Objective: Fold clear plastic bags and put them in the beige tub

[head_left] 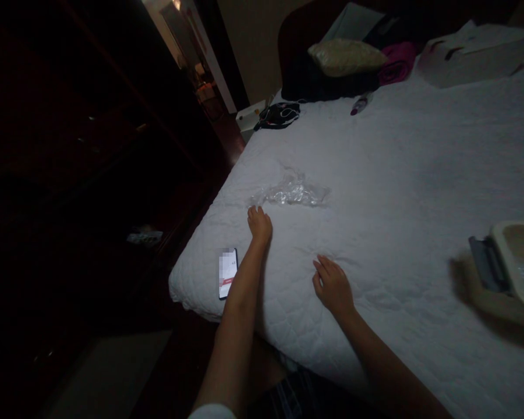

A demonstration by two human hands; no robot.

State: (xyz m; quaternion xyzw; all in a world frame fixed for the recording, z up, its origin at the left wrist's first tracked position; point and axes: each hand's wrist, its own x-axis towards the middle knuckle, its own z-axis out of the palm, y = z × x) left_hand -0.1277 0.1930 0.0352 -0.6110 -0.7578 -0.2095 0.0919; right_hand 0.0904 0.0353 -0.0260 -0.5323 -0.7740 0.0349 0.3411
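A crumpled clear plastic bag (294, 191) lies on the white quilted bed cover (388, 169). My left hand (259, 224) is at the bag's near left edge, its fingers bent; whether they pinch the thin plastic cannot be made out. Lower and to the right, my right hand (333, 285) rests on the cover with its fingers slightly apart and nothing in them. A phone with a lit screen (227, 274) lies left of my left forearm, near the bed's edge.
A beige basket (502, 302) with a dark handle stands at the right. Along the far side are a yellowish pillow (347, 56), a magenta roll (397, 63), a white box (475, 58), a small bottle (360, 105) and a dark bundle with cables (278, 115).
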